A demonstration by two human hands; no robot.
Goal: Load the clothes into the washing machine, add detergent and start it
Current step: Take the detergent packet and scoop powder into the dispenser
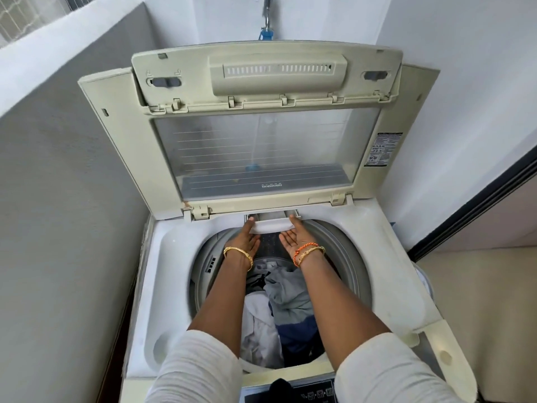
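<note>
Clothes [286, 303] loaded, my left hand [249, 239] and right hand [295, 235] touch the detergent drawer [271, 226] at the far rim with straight fingers; next I judge it needs pulling open.

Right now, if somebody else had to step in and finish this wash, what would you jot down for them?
Left hand: fingers straight, tips on the left end of the white drawer at the back of the tub opening.
Right hand: palm up, fingers straight, tips at the drawer's right end.
Lid is up. Clothes lie in the drum.
Done: clothes are in.
Left: no detergent is in sight, and whether any is in the drawer cannot be told. Then close the drawer and lid and start the wash at the panel on the near edge.
</note>
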